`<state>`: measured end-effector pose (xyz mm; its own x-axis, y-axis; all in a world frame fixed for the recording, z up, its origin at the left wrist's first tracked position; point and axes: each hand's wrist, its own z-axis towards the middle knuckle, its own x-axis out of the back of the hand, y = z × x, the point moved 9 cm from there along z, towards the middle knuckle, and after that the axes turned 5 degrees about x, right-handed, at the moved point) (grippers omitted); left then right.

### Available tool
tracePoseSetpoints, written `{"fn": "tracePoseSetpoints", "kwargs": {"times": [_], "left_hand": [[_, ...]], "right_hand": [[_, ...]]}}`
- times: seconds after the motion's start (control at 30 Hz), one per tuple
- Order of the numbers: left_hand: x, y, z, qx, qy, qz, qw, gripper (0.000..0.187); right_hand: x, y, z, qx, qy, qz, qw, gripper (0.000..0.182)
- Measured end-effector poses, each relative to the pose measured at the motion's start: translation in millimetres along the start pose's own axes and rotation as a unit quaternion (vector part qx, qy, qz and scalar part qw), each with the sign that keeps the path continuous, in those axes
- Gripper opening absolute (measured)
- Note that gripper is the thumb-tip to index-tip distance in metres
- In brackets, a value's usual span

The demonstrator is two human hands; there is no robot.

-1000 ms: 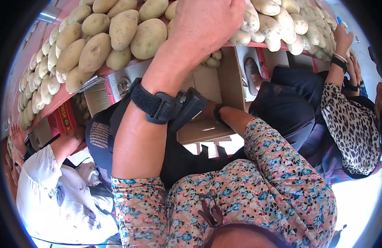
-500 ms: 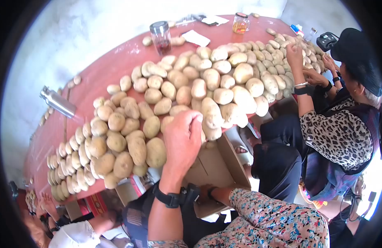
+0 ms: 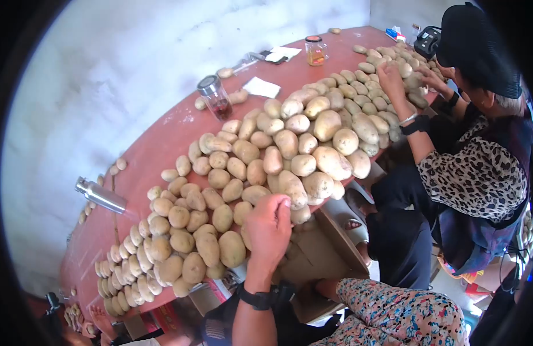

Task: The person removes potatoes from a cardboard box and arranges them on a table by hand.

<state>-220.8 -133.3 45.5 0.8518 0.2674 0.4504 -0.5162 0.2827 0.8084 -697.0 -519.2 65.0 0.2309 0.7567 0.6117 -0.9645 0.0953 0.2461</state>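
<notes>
My left hand (image 3: 269, 228) is closed, raised palm-inward in front of the potato pile, with a black band on its wrist. Its fingers curl together, and what they hold, if anything, is hidden. Behind it lie potatoes (image 3: 232, 249), heaped along the edge of the red table (image 3: 157, 135). My right forearm (image 3: 329, 289), in a floral sleeve, reaches toward an open cardboard box (image 3: 318, 251) below the table edge. The right hand's fingers are hidden in shadow near the box.
A person in a black cap (image 3: 480, 52) handles potatoes at the right. Another person's hand (image 3: 102, 323) shows at lower left. On the table stand a lidded glass (image 3: 216, 98) and a jar (image 3: 316, 52); a metal bottle (image 3: 100, 195) lies at the left.
The view has shifted, so the table and potatoes appear lower and slightly to the right. My left hand stays closed and raised. The capped person's hands have moved closer over the potatoes.
</notes>
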Motion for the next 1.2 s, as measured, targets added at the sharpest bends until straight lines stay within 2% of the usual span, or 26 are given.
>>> {"fn": "tracePoseSetpoints", "kwargs": {"times": [0.07,0.1,0.17,0.2,0.23,0.27,0.3,0.33,0.37,0.4,0.43,0.47,0.5,0.57,0.6,0.7,0.73,0.77,0.83,0.9,0.93,1.0,1.03,1.1,1.17,1.2], "left_hand": [[-2,-6,0,-0.014,0.007,-0.004,1.0,0.009],[0,-4,-2,-0.024,0.014,0.005,1.0,0.009],[-1,-7,0,0.022,0.001,-0.01,1.0,0.009],[6,1,1,-0.027,0.032,-0.016,0.999,0.01],[8,0,1,-0.028,0.034,-0.018,0.999,0.01],[8,-4,2,-0.011,0.024,-0.016,1.0,0.01],[8,-8,3,0.005,0.014,-0.015,1.0,0.011],[11,-8,4,0.003,0.019,-0.02,1.0,0.011],[16,-8,3,0.0,0.031,-0.022,0.999,0.011],[19,-8,2,-0.002,0.042,-0.025,0.999,0.012],[19,-12,1,-0.003,0.045,-0.032,0.998,0.012],[20,-15,2,-0.02,0.055,-0.033,0.998,0.012],[22,-15,1,-0.037,0.065,-0.035,0.997,0.012],[27,-12,0,-0.039,0.071,-0.035,0.996,0.013],[31,-14,-1,-0.04,0.084,-0.046,0.995,0.013],[38,-17,-2,-0.036,0.099,-0.078,0.991,0.013],[42,-21,-3,-0.01,0.11,-0.101,0.989,0.014],[44,-26,-3,0.015,0.12,-0.124,0.985,0.014],[48,-31,-4,0.025,0.143,-0.196,0.97,0.015],[62,-37,-7,0.064,0.203,-0.272,0.939,0.015],[65,-41,-6,0.053,0.216,-0.258,0.94,0.014],[68,-36,-8,0.058,0.219,-0.26,0.939,0.014],[70,-36,-9,0.064,0.221,-0.257,0.939,0.013],[70,-35,-9,0.043,0.229,-0.225,0.946,0.012],[67,-34,-8,0.022,0.233,-0.19,0.953,0.01],[64,-34,-7,0.018,0.223,-0.188,0.956,0.009]], "right_hand": [[4,-3,-6,-0.042,0.034,0.165,0.985,0.022],[7,-5,-6,-0.044,0.051,0.198,0.978,0.023],[28,-9,-19,-0.06,0.099,0.257,0.96,0.025],[39,-18,-27,-0.061,0.122,0.281,0.95,0.025],[36,-10,-29,-0.137,0.089,0.357,0.92,0.025],[64,-45,-55,-0.139,0.085,0.411,0.897,0.027],[106,-111,-90,-0.093,0.048,0.473,0.875,0.029],[144,-194,-138,-0.027,-0.045,0.541,0.84,0.032],[175,-286,-203,0.061,-0.205,0.591,0.778,0.034],[203,-365,-287,0.161,-0.401,0.583,0.688,0.037],[237,-424,-381,0.296,-0.568,0.499,0.584,0.039],[265,-446,-454,0.422,-0.671,0.403,0.457,0.042],[279,-444,-500,0.485,-0.711,0.329,0.388,0.044],[281,-425,-533,0.522,-0.741,0.25,0.341,0.05],[277,-417,-541,0.518,-0.751,0.233,0.336,0.053],[299,-379,-467,0.439,-0.712,0.357,0.417,0.058],[314,-375,-443,0.436,-0.715,0.324,0.44,0.061],[337,-367,-410,0.436,-0.718,0.316,0.441,0.061],[384,-351,-363,0.454,-0.76,0.318,0.34,0.082],[370,-349,-338,0.452,-0.713,0.402,0.354,0.078],[380,-342,-308,0.436,-0.709,0.399,0.386,0.073],[364,-340,-263,0.441,-0.61,0.425,0.502,0.07],[384,-338,-235,0.413,-0.62,0.43,0.511,0.072],[386,-345,-199,0.425,-0.6,0.407,0.542,0.074],[394,-349,-144,0.384,-0.492,0.433,0.65,0.076],[391,-354,-125,0.375,-0.458,0.433,0.68,0.077]]}}
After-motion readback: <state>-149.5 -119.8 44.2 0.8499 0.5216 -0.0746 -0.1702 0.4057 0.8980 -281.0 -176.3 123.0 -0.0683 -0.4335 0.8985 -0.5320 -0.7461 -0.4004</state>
